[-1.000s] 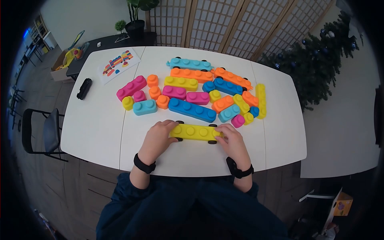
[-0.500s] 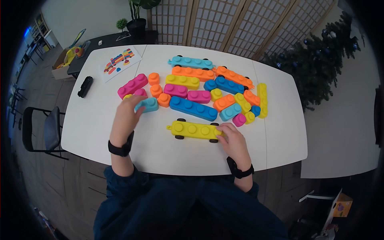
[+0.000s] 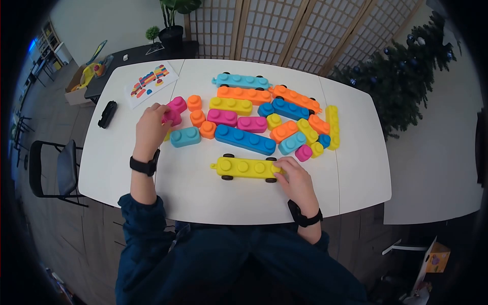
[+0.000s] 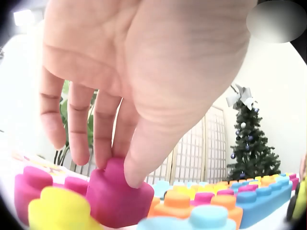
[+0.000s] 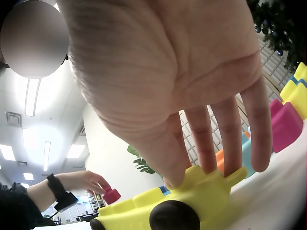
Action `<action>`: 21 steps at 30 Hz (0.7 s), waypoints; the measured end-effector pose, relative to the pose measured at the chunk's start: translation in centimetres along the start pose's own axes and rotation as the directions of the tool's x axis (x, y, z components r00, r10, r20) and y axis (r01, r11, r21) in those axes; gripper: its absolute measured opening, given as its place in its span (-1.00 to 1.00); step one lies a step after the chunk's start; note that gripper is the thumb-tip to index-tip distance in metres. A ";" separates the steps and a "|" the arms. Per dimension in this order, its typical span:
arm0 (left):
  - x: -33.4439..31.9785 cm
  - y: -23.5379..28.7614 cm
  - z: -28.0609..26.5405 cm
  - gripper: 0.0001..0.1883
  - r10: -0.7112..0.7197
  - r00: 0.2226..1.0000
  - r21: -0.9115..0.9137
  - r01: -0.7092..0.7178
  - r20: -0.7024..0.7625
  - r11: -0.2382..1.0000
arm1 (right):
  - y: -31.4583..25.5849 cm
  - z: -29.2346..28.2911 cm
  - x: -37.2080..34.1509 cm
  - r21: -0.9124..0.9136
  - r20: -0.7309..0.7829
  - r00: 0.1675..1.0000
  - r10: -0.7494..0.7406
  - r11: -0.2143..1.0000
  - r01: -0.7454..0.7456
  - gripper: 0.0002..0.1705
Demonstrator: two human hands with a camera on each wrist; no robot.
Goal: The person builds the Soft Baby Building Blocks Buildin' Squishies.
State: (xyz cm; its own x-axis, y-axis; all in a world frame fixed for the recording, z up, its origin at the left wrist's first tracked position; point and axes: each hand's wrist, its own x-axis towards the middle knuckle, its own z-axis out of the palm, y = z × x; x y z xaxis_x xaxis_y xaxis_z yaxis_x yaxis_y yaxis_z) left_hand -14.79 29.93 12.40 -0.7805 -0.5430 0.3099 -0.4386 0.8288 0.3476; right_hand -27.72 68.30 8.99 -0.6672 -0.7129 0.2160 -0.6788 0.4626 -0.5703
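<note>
My left hand (image 3: 148,131) is at the left of the block spread, pinching a small magenta block (image 4: 119,201) by its stud between thumb and fingertips. In the right wrist view that block shows raised in the fingers. A yellow block (image 4: 60,211) and a longer magenta block (image 4: 31,191) lie beside it. In front of me stands a long yellow wheeled base (image 3: 244,167) with black wheels (image 5: 174,215) and a row of studs. My right hand (image 3: 296,182) grips its right end, thumb on one side and fingers on the other.
Several coloured blocks lie mid-table, including a long blue block (image 3: 245,140) and a light blue block (image 3: 185,136). Orange and light blue wheeled bases (image 3: 241,81) stand behind. A printed picture sheet (image 3: 151,84) and a black object (image 3: 107,114) lie at the left.
My left hand has let go of the yellow base's left end, moved left and back, and taken hold of the small magenta block. My right hand has stayed on the base.
</note>
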 end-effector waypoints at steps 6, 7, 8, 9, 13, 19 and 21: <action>-4.5 5.1 -3.4 -0.62 0.249 0.968 -0.380 -0.239 -0.022 0.894 | 0.0 0.1 0.1 0.000 0.005 1.000 -0.007 1.000 0.007 -0.71; -5.1 6.2 -2.9 -0.63 0.293 0.956 -0.418 -0.264 0.004 0.869 | 0.0 0.1 0.1 -0.001 0.007 1.000 -0.007 1.000 0.007 -0.71; -5.7 7.0 -2.4 -0.64 0.306 0.950 -0.448 -0.248 0.061 0.859 | 0.1 0.1 0.1 0.001 0.008 1.000 -0.007 1.000 0.007 -0.70; -6.2 7.6 -1.9 -0.64 0.320 0.940 -0.476 -0.230 0.117 0.849 | 0.1 0.2 0.1 0.003 0.009 1.000 -0.007 1.000 0.007 -0.70; -7.4 9.3 0.1 -0.63 0.339 0.909 -0.479 -0.191 0.244 0.857 | -0.1 0.0 0.1 0.006 0.009 1.000 -0.005 1.000 0.005 -0.70; -7.7 9.7 1.3 -0.63 0.336 0.906 -0.474 -0.184 0.257 0.861 | -0.1 0.1 0.1 0.004 0.006 1.000 -0.013 1.000 0.013 -0.70; -7.6 9.6 1.6 -0.64 0.346 0.906 -0.487 -0.195 0.243 0.851 | -0.2 0.1 0.2 0.006 0.016 1.000 -0.007 1.000 0.007 -0.71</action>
State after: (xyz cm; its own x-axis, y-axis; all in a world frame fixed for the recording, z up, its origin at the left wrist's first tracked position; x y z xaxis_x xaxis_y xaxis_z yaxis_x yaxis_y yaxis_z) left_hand -13.79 42.26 11.94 -0.9674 -0.1718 0.1859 -0.0042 0.7451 0.6669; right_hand -27.72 68.05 9.08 -0.6577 -0.7243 0.2070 -0.6814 0.4547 -0.5736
